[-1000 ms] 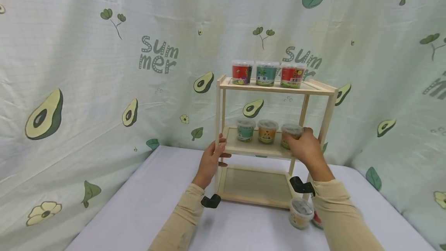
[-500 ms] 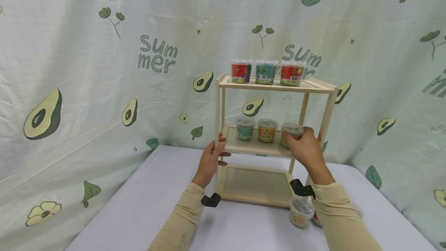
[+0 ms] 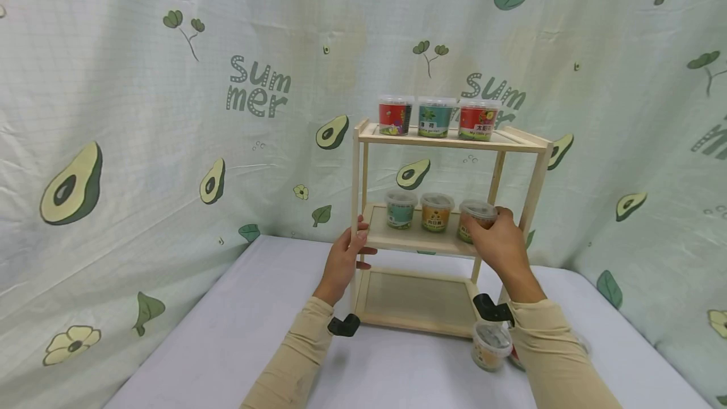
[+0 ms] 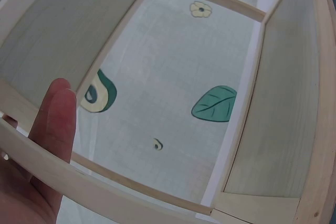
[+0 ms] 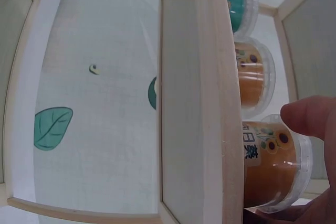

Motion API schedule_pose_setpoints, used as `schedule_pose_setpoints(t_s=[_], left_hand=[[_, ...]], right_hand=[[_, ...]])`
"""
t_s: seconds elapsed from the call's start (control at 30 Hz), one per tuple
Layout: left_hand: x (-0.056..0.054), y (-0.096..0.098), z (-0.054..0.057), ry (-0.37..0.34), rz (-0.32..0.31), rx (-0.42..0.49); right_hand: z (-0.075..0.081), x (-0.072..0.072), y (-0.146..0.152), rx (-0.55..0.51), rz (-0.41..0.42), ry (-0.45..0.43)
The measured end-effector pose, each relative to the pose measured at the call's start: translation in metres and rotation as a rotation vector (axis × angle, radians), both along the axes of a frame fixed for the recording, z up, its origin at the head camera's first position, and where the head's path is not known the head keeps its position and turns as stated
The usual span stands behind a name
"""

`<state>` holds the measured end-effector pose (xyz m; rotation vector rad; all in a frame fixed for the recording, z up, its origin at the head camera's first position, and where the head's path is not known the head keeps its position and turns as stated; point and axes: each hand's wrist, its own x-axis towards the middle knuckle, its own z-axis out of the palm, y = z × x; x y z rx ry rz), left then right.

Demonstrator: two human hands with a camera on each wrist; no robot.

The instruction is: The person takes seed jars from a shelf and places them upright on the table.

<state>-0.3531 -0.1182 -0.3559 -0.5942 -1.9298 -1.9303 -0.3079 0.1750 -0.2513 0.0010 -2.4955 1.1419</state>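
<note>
A light wooden three-tier shelf [image 3: 428, 242] stands on the white table. My left hand [image 3: 339, 264] holds its left front post; two fingers [image 4: 60, 124] reach past the post in the left wrist view. My right hand [image 3: 502, 242] grips a lidded plastic cup with an orange sunflower label [image 5: 270, 166] around its lid, at the right end of the middle tier. Left of that cup are another orange cup [image 3: 436, 213] and a teal cup [image 3: 400, 210]. The right hand's lower fingers are partly hidden in the right wrist view.
On the top tier stand a red cup [image 3: 394, 115], a teal cup [image 3: 434, 118] and another red cup [image 3: 477, 120]. A lidded orange cup [image 3: 491, 346] stands on the table [image 3: 216, 339], with a red item [image 3: 515, 358] partly hidden by the right sleeve. A patterned curtain [image 3: 142, 112] hangs behind.
</note>
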Motion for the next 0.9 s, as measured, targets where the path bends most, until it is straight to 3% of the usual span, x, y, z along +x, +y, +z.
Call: schedule_pose_setpoints(t_s=[0.33,0.63,0.9], left_hand=[[0.0,0.0,0.0,-0.009,-0.002,-0.002],[-0.001,0.002,0.004,-0.002,0.005,-0.009],[-0.002,0.001,0.0,-0.018,0.0,0.005]], right_hand=[[-0.004,-0.001,0.0,-0.036,-0.006,0.043],[-0.004,0.004,-0.002,-0.082,-0.024,0.158],[-0.007,0.008,-0.001,-0.14,0.013,0.206]])
